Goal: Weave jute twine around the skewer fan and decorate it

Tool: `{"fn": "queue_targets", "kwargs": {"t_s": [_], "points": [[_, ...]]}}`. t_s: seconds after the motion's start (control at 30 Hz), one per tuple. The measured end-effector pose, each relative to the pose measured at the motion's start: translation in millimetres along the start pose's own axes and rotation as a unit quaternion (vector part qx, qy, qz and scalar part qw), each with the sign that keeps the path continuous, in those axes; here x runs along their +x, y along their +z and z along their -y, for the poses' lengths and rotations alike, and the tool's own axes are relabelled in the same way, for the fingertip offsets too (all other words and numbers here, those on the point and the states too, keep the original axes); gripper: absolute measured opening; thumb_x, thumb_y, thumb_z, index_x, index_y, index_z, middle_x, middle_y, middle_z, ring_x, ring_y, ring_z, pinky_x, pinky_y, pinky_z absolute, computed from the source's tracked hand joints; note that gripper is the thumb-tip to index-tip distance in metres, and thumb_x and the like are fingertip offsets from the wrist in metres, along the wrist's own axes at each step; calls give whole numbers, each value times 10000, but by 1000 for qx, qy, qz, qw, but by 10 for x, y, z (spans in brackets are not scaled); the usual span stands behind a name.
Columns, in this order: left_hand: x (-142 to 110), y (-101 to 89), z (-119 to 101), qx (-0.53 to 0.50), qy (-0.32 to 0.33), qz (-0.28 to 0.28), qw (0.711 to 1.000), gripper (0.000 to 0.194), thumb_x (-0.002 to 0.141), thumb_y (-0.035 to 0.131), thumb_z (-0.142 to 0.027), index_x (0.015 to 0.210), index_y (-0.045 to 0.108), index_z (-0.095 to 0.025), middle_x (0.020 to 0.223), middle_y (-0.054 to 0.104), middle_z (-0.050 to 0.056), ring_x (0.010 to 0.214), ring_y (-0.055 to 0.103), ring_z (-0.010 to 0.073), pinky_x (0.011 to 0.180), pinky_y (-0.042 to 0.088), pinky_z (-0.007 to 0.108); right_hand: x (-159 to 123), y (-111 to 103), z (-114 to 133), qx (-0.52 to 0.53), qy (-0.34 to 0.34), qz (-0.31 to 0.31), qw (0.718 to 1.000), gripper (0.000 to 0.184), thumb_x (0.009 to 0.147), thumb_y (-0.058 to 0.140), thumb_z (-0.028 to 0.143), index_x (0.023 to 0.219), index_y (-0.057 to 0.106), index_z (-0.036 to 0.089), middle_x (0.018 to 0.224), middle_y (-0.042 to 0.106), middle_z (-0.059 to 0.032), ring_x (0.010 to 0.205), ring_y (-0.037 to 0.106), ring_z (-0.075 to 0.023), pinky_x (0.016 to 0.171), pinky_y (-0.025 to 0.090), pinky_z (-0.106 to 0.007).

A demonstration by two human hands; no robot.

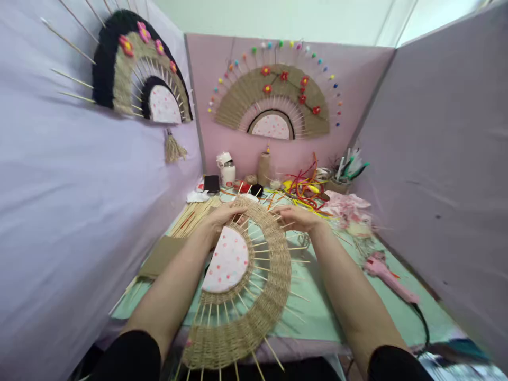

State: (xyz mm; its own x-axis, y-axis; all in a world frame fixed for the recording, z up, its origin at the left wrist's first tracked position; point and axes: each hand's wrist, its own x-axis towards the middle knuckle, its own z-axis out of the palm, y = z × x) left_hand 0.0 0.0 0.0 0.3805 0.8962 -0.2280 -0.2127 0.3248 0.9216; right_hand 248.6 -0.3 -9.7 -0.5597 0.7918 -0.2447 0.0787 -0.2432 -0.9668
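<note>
A half-round woven fan [280, 264] of tan cord and thin sticks is tilted over the front of the table. Its centre is a white half-circle with pink dots [228, 259], and bare stick ends jut past the woven band. My left hand [227, 218] grips the fan near its upper end, beside the dotted centre, with some fingers hidden behind it. Across the band, my right hand [297, 218] has its fingers closed at the outer edge among the stick ends; exactly what they pinch is partly hidden.
Bundled sticks [190, 219] and brown card [162, 256] lie left. Tangled coloured pipe cleaners [305, 188], a white bottle [227, 173] and a twine cone [263, 168] stand behind. A pink glue gun [391, 278] lies right. Finished fans hang on the left panel [123, 79] and back panel [234, 103].
</note>
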Motion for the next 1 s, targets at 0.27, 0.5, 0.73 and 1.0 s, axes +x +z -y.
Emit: {"fn": "queue_targets", "kwargs": {"t_s": [0.27, 0.5, 0.73, 1.0], "points": [[72, -33, 34, 59, 33, 8, 998, 214, 672, 704, -171, 828, 559, -146, 509, 568, -34, 387, 480, 72, 387, 338, 177, 45, 74, 126, -102, 33, -111, 988, 354, 596, 790, 325, 869, 618, 180, 722, 665, -12, 553, 585, -77, 537, 469, -181], [33, -53, -9, 69, 46, -6, 997, 257, 640, 740, -221, 804, 560, -140, 491, 559, -38, 391, 475, 77, 392, 338, 186, 47, 91, 116, -21, 46, -68, 996, 380, 557, 808, 318, 839, 586, 192, 797, 667, 4, 632, 614, -84, 582, 492, -188], [-28, -35, -47, 75, 55, -21, 995, 242, 650, 727, -214, 834, 594, -134, 504, 565, -37, 400, 468, 68, 396, 324, 179, -14, 286, 140, -80, 2, -122, 989, 472, 544, 822, 282, 930, 561, 206, 831, 661, -9, 699, 622, -117, 577, 484, -208], [-58, -5, -49, 74, 53, -11, 996, 235, 648, 729, -215, 802, 568, -140, 470, 549, -40, 374, 454, 73, 381, 306, 180, -57, 326, 119, -42, -7, -98, 994, 459, 556, 807, 241, 926, 539, 195, 725, 654, -3, 660, 622, -129, 582, 484, -232]]}}
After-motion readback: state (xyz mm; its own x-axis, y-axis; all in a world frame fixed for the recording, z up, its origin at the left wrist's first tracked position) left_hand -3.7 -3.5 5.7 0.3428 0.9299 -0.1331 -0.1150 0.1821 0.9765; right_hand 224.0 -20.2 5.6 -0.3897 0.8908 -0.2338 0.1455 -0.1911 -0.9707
